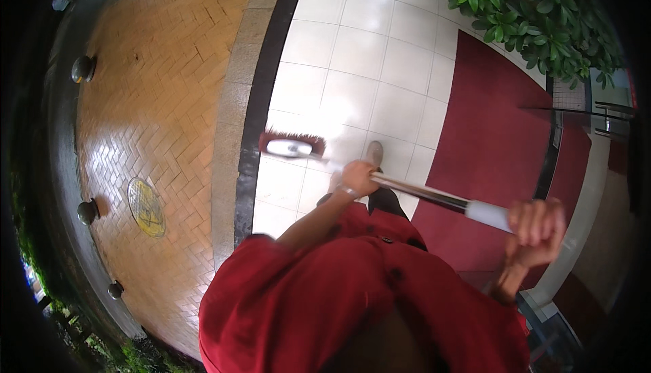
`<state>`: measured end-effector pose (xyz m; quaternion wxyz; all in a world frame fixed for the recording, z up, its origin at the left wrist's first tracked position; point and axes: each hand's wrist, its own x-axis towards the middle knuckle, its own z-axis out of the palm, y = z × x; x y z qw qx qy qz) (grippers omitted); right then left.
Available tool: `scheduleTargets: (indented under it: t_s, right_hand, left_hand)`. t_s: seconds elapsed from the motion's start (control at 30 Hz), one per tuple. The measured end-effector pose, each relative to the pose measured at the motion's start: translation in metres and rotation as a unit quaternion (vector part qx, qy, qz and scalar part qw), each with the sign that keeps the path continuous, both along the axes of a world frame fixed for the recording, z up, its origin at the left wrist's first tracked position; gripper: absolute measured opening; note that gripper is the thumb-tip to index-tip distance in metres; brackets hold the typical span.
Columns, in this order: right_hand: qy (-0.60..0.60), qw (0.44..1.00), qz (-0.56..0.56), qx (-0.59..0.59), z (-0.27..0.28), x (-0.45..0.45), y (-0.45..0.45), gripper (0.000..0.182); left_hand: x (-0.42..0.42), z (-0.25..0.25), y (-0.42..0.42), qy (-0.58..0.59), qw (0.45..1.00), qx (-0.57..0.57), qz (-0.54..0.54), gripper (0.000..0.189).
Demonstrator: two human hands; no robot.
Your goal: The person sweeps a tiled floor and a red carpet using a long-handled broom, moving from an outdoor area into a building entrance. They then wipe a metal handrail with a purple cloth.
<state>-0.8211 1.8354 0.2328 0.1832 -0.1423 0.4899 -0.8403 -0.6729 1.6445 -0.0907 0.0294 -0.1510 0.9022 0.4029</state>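
Observation:
A push broom or deck brush with dark reddish bristles and a white top (287, 147) lies over the white floor tiles, beside their dark border strip. Its shiny metal pole (424, 190) slants across in front of me. My left hand (360, 177) is closed around the lower part of the pole and wears a band at the wrist. At the upper end, next to the white grip sleeve (485, 214), my right hand (536, 230) is wrapped around the handle and looks blurred.
White tiles (351, 93) border a red mat (488, 118) on the right and a black strip (264, 68) on the left. Beyond lies tan brick paving (178, 93) with a yellow manhole cover (146, 207) and round bollards (89, 212). A leafy shrub (539, 22) overhangs the upper right.

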Motion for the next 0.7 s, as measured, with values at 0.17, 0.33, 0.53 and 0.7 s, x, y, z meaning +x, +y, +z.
scheduleTargets:
  t_s: [0.17, 0.33, 0.53, 0.7]
  right_hand:
    - [-0.012, 0.974, 0.225, 0.014, -0.020, 0.054, -0.050, 0.037]
    - [0.099, 0.932, 0.330, -0.111, 0.010, 0.069, -0.059, 0.035]
    - [0.258, 0.856, 0.430, -0.129, 0.052, 0.055, -0.008, 0.024]
    - [0.306, 0.922, 0.218, -0.092, 0.026, 0.066, 0.048, 0.022]
  left_hand:
    - [0.133, -0.036, -0.008, -0.020, 0.996, 0.031, 0.077, 0.012]
    - [0.125, 0.023, 0.007, 0.065, 0.979, -0.016, 0.192, 0.023]
    - [0.029, 0.017, 0.039, 0.250, 0.934, -0.017, 0.255, 0.032]
    - [-0.090, 0.003, 0.065, 0.344, 0.929, 0.028, 0.135, 0.030]
